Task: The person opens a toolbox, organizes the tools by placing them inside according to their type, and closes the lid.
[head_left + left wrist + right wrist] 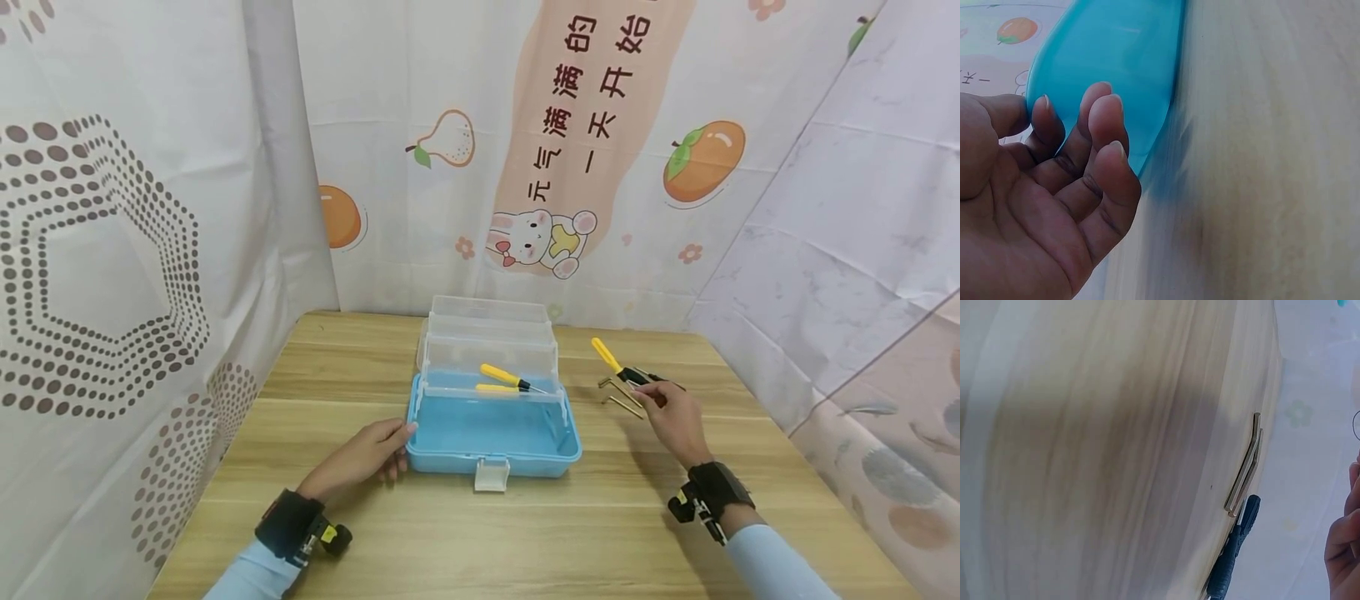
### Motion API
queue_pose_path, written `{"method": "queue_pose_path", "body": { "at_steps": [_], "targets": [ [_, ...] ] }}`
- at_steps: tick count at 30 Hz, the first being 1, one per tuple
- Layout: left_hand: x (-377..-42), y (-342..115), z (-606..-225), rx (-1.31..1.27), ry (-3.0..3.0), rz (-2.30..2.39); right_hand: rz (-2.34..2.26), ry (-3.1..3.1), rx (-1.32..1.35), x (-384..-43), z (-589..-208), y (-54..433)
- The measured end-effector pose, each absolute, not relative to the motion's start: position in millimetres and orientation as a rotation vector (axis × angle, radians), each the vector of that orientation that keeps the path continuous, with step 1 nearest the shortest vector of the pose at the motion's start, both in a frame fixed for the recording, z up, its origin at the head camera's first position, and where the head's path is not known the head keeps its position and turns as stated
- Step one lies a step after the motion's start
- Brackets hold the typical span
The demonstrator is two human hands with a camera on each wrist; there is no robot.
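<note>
A light-blue toolbox (487, 462) with a clear lid and trays folded up stands mid-table. My left hand (371, 450) grips its left wall by the rim, thumb and index finger pinching the edge in the left wrist view, the other fingers loosely bent. Two yellow-and-black screwdrivers (501, 373) lie in the clear tray. To the right, my right hand (675, 417) pinches the shaft end of another yellow screwdriver (606, 355), which appears raised off the table. Beneath it lie two brass-coloured hex keys (1244, 469) and a black-handled screwdriver (1225, 565). The right fingertips are mostly outside the right wrist view.
The wooden table (420, 533) carries the toolbox and the loose tools. A white latch (492, 474) hangs at the box's front. Printed curtains (390, 250) rise behind the table and along both sides.
</note>
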State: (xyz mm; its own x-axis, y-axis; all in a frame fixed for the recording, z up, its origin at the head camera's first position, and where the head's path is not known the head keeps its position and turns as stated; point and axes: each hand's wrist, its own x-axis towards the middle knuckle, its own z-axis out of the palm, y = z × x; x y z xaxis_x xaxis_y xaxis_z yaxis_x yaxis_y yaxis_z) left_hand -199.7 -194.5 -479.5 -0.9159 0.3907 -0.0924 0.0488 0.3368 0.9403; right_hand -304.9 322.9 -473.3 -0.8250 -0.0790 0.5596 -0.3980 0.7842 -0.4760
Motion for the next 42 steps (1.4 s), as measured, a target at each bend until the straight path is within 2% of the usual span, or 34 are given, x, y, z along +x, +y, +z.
{"method": "queue_pose_path", "body": {
  "at_steps": [42],
  "targets": [
    [-199, -195, -481, 0.404, 2.296, 1.625, 0.845, -2.402, 0.453, -300, -468, 307]
  ]
}}
